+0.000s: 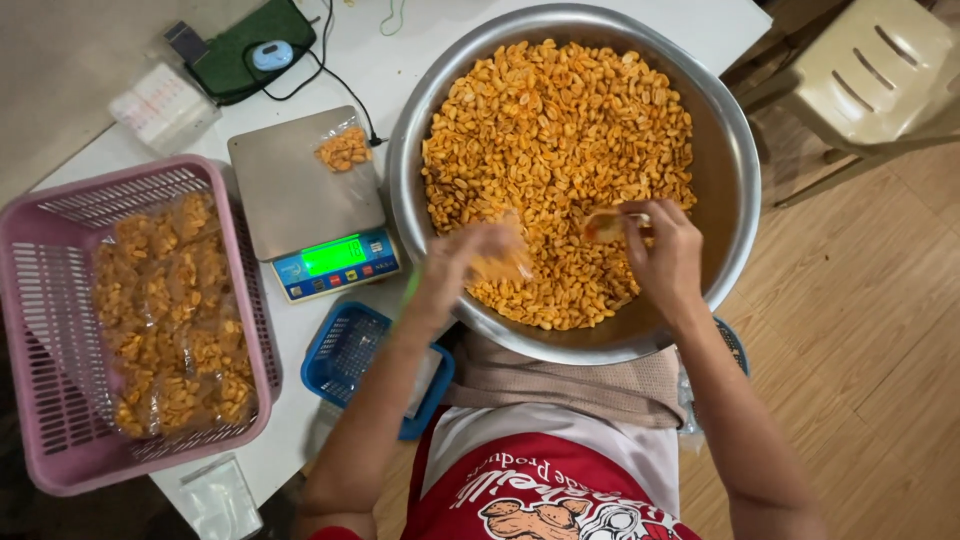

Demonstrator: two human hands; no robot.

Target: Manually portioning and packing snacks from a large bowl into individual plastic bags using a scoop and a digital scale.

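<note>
My left hand [480, 255] is blurring over the peanuts [555, 150] in the big metal bowl [735, 150], so I cannot tell its fingers' state. My right hand [660, 255] is pinching a small clear bag [606, 226] just above the nuts.

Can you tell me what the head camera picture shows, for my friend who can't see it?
A person's left hand and right hand scoop orange nuts in a big metal bowl. Beside it a scale holds a small bag of nuts, and a pink basket holds filled bags.
</note>
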